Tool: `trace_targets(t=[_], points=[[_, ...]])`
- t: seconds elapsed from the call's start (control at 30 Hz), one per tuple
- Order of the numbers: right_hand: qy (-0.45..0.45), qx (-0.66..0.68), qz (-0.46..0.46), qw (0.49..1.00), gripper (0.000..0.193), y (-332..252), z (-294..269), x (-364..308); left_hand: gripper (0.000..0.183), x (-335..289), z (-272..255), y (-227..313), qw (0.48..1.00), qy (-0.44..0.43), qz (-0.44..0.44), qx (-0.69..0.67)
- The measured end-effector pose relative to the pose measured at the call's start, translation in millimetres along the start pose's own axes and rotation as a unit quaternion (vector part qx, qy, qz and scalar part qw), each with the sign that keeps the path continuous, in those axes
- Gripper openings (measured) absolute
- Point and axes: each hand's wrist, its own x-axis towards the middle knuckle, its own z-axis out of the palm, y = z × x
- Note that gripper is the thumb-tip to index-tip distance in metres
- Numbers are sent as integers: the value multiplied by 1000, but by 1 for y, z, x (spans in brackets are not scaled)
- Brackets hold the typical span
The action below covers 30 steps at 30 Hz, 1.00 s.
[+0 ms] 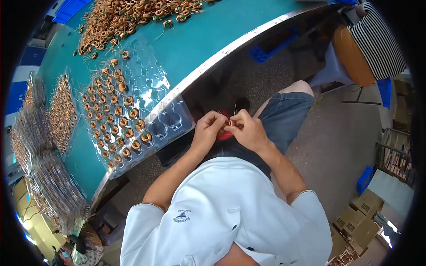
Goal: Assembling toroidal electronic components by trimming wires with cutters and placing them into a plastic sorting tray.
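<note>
Small copper-wound ring coil [230,123], pinched over the lap just right of picture centre, thin wire leads sticking up toward 12 o'clock. Left hand [207,132] at the coil's 9 o'clock, fingers curled tight, thumb and fingertips closed on the coil's left side. Right hand [248,131] at its 3 o'clock, fingers bent in likewise, gripping the other side, knuckles of both hands nearly touching. Bare forearms rising from 6 o'clock out of short white sleeves, elbows spread, wrists angled inward to meet. Coil mostly hidden between the fingertips; winding detail too small to make out. Something red just beneath the hands, largely covered, kind unclear. Toward 9 o'clock, clear moulded plastic tray [168,122] overhanging the metal-edged teal table [208,40], many pockets filled with like coils, nearest pockets bare. At 11 o'clock, loose heap of copper coils [120,20] on the teal top. At far 9 o'clock, stacked filled trays [42,133], bent by the lens. At 1 o'clock, another person in a striped top [377,40], cut off by the rim.
</note>
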Motion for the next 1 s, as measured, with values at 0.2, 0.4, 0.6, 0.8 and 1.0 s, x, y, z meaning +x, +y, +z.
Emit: trace_targets(t=[0.2, 0.4, 0.6, 0.8, 1.0], points=[[-8, 26, 7, 1000, 28, -6, 0, -1, 20, -6, 0, 6, 1000, 10, 6, 12], [-27, 29, 14, 999, 28, -7, -6, 0, 18, -2, -1, 10, 999, 23, 25, -10], [-37, 18, -16, 999, 27, 0, -10, -2, 18, -1, -13, 14, 998, -17, -31, 61], [-29, 41, 7, 999, 27, -6, -7, -3, 20, 0, -16, 3, 999, -30, -21, -10], [-19, 126, 83, 988, 26, -10, -1, -3, 22, -5, -11, 2, 1000, -6, -8, -23]])
